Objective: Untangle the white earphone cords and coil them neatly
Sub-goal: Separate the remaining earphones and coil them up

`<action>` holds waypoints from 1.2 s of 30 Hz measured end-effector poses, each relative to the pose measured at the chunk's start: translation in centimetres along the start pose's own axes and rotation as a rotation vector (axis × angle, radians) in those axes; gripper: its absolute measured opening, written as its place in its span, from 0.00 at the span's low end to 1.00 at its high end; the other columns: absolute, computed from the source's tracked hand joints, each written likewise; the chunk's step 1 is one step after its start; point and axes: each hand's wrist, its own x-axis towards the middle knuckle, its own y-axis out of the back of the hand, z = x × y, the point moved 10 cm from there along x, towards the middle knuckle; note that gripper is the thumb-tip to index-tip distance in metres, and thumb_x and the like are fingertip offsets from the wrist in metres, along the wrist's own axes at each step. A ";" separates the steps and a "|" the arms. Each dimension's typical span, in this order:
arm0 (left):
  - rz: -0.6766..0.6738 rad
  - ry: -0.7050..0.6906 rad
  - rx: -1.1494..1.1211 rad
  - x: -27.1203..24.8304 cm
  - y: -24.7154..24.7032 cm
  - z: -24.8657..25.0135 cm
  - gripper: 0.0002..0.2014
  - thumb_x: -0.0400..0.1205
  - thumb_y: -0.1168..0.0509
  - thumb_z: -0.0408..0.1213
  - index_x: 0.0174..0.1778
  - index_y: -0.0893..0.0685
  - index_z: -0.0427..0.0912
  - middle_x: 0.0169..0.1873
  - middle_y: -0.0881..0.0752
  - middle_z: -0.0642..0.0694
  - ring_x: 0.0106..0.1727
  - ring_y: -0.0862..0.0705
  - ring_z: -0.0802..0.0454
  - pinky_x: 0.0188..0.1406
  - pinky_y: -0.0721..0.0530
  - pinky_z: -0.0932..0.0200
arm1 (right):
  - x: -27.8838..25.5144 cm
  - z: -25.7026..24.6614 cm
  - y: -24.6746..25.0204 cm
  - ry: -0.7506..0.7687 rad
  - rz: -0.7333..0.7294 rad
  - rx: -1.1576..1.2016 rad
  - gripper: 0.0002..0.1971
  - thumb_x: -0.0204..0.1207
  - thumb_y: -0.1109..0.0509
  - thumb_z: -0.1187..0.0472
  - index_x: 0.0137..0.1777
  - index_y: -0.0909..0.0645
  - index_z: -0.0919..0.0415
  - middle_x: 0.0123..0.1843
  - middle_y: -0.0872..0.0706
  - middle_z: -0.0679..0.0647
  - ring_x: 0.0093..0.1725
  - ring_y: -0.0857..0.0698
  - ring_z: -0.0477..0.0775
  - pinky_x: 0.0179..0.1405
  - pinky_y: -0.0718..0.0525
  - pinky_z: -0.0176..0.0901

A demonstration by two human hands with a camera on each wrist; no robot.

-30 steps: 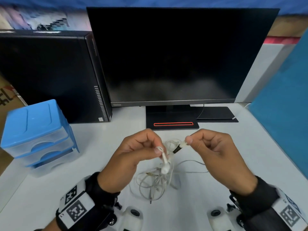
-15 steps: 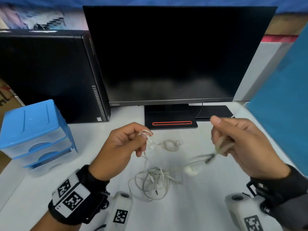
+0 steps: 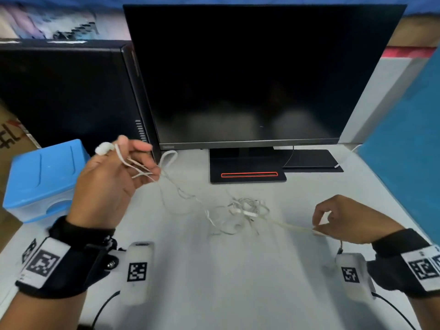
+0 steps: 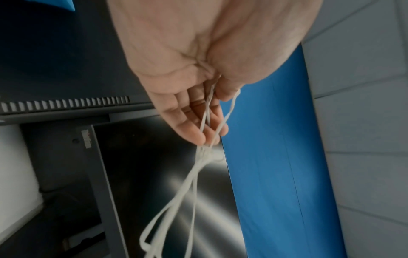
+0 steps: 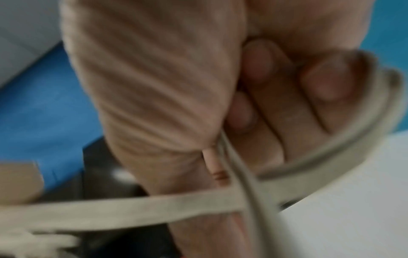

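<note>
The white earphone cords (image 3: 247, 209) lie in a tangled knot on the white desk (image 3: 238, 270), in front of the monitor stand. Strands run from the knot up to my left hand (image 3: 123, 163), raised at the left, which pinches an earbud (image 3: 103, 148) and cord between thumb and fingers. In the left wrist view the cord strands (image 4: 198, 174) pass across the fingers (image 4: 189, 125) and hang down. My right hand (image 3: 333, 220), low at the right, pinches a taut strand (image 3: 292, 226). The right wrist view shows the blurred cord (image 5: 232, 183) held by curled fingers (image 5: 276, 108).
A black monitor (image 3: 259, 75) on its stand (image 3: 247, 172) fills the back. A black computer tower (image 3: 69, 96) stands to the left, with a blue drawer box (image 3: 40, 177) in front of it. A blue panel (image 3: 409, 148) borders the right side.
My left hand has risen up and to the left with the earbud. My right hand has dropped down toward the desk. The cord is now stretched out between them, and the knot has shifted right.
</note>
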 end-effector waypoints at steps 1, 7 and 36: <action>0.020 -0.012 -0.017 0.3 0.8 0.3 0.19 0.89 0.50 0.47 0.44 0.17 0.42 0.29 0.16 0.49 0.35 0.14 0.51 0.39 0.13 0.59 | 0.2 0.8 -0.1 -0.034 0.005 -0.056 0.04 0.69 0.22 0.52 0.35 0.13 0.47 0.35 0.17 0.40 0.33 0.20 0.38 0.34 0.21 0.35; 0.141 -0.014 -0.080 1.3 5.9 1.8 0.20 0.88 0.49 0.51 0.42 0.15 0.50 0.30 0.16 0.55 0.34 0.14 0.57 0.39 0.14 0.66 | 0.7 5.6 1.2 -0.252 0.031 -0.207 0.06 0.65 0.20 0.50 0.35 0.15 0.46 0.41 0.11 0.45 0.43 0.13 0.48 0.50 0.13 0.47; 0.202 0.254 0.608 -0.1 4.8 -4.0 0.16 0.83 0.47 0.39 0.38 0.14 0.47 0.26 0.23 0.48 0.27 0.30 0.52 0.24 0.37 0.60 | -0.5 -14.9 -15.5 0.333 -0.069 0.306 0.22 0.80 0.31 0.58 0.74 0.27 0.51 0.62 0.18 0.47 0.56 0.18 0.43 0.63 0.21 0.37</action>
